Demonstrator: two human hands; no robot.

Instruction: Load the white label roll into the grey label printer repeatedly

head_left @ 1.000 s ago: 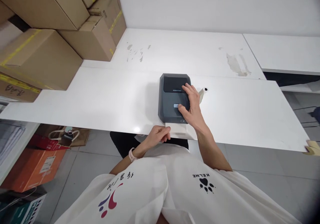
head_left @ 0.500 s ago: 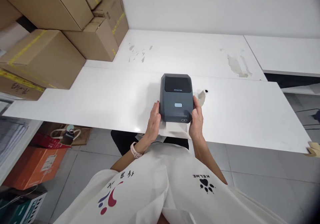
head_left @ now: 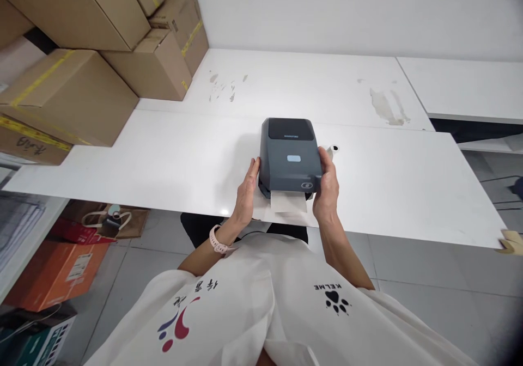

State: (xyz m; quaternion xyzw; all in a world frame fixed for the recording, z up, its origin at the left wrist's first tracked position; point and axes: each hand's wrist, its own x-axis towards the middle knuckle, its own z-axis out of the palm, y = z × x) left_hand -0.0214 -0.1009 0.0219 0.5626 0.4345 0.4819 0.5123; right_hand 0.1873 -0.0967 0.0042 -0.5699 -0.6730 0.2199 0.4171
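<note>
A dark grey label printer [head_left: 288, 162] stands on the white table in front of me, its front lid edge raised a little. White label paper [head_left: 288, 201] sticks out of its front slot. My left hand [head_left: 245, 196] lies along the printer's left side, fingers stretched out. At the right front corner, my right hand [head_left: 327, 189] grips the lid, thumb side hidden in part. Just behind that hand sits a small white paper roll [head_left: 334, 149], partly covered by the fingers.
Cardboard boxes [head_left: 77, 91] with yellow tape are stacked at the left of the white table [head_left: 388, 181]. Grey stains mark its back part. Below on the left are an orange box [head_left: 61, 270] and a paper bag. The table's front edge runs close to my body.
The printer's lid has tilted up at the front, my right hand rising with it. My left hand has shifted slightly left and stays at the printer's side.
</note>
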